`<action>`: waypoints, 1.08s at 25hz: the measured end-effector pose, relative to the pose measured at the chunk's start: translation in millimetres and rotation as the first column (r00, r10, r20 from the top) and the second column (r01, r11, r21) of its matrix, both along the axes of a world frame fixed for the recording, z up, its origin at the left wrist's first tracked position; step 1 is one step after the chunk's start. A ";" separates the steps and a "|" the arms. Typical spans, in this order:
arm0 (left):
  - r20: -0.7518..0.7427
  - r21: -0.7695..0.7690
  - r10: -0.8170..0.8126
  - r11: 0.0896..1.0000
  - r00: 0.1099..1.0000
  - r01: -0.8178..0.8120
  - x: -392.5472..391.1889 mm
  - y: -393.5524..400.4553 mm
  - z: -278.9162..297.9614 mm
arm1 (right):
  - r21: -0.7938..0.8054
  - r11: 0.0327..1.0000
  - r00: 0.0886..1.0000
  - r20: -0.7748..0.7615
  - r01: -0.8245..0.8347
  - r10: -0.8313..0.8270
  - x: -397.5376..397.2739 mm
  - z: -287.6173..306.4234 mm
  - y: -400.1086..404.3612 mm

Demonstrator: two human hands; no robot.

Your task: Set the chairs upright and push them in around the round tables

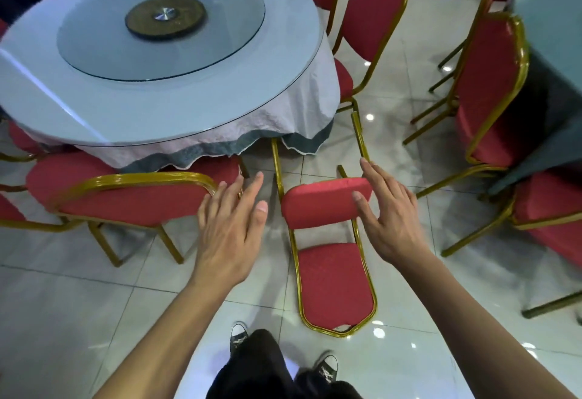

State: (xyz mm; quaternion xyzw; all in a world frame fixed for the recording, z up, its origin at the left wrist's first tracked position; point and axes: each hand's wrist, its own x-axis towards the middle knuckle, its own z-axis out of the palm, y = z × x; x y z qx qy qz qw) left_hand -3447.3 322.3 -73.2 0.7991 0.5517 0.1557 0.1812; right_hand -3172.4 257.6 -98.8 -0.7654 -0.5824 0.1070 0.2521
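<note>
A red chair with a gold frame lies tipped on its back on the tiled floor; its backrest [335,285] is flat near my feet and its seat cushion [321,206] stands up, legs pointing toward the round table [132,96]. My right hand [387,212] touches the right end of that cushion, fingers straight and thumb against its face. My left hand [231,225] hovers open, fingers spread, between the fallen chair and an upright red chair [132,200] on the left.
A glass turntable [160,20] sits on the table, whose cloth hangs down. Upright red chairs stand at the table's right [371,20] and by a second table [551,20] at far right [491,90]. My shoes [239,335] stand on the tiles below.
</note>
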 end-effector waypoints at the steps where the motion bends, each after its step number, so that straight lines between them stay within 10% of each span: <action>1: -0.007 0.006 0.006 1.000 1.000 -0.006 9.0 -6.9 -1.8 | 0.001 1.000 1.000 0.004 -0.012 0.012 10.1 -1.9 -2.6; 16: 0.030 0.046 -0.074 0.996 0.997 0.072 105.8 19.4 -3.2 | -0.020 0.998 0.998 0.007 0.060 -0.060 86.9 6.0 -3.9; 27: 0.038 0.003 0.208 0.978 0.977 -0.208 207.8 5.1 -19.0 | -0.017 0.985 0.985 0.033 -0.171 0.171 196.6 -27.3 64.5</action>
